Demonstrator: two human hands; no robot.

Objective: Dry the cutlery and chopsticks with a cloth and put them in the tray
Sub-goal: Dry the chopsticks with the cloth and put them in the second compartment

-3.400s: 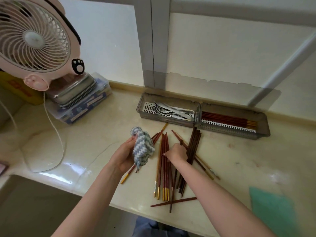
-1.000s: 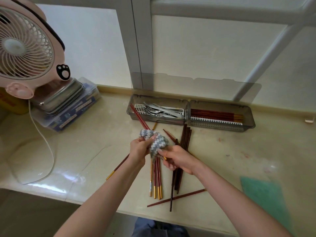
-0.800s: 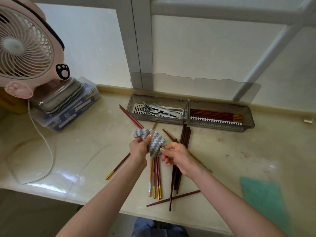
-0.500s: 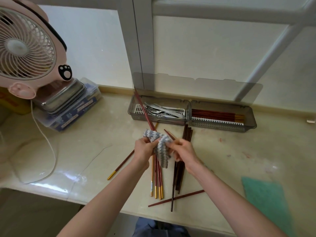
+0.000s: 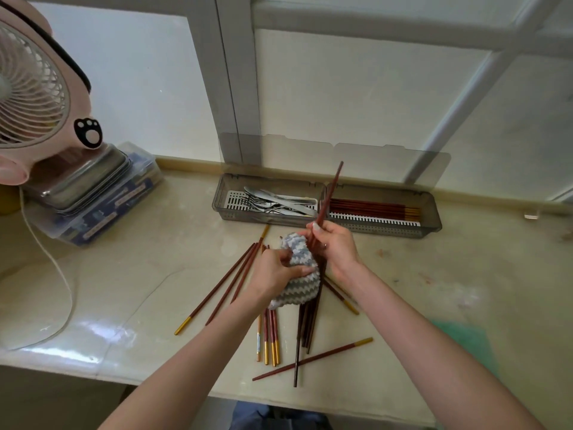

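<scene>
My left hand grips a grey-and-white zigzag cloth bunched over the counter. My right hand pinches a pair of brown chopsticks that point up and away over the tray; their lower ends go into the cloth. Several loose brown chopsticks with gold tips lie scattered on the counter under and around my hands. The grey two-part tray stands at the back: forks and knives in its left half, dried chopsticks in its right half.
A pink fan stands at the far left on stacked metal and plastic boxes, its white cord looping over the counter. A green cloth lies at the right near the counter's front edge. A window wall closes the back.
The held chopsticks swung from pointing back-left to pointing up and right over the tray's middle. My right hand moved up along them; my left hand closed the cloth round their lower ends.
</scene>
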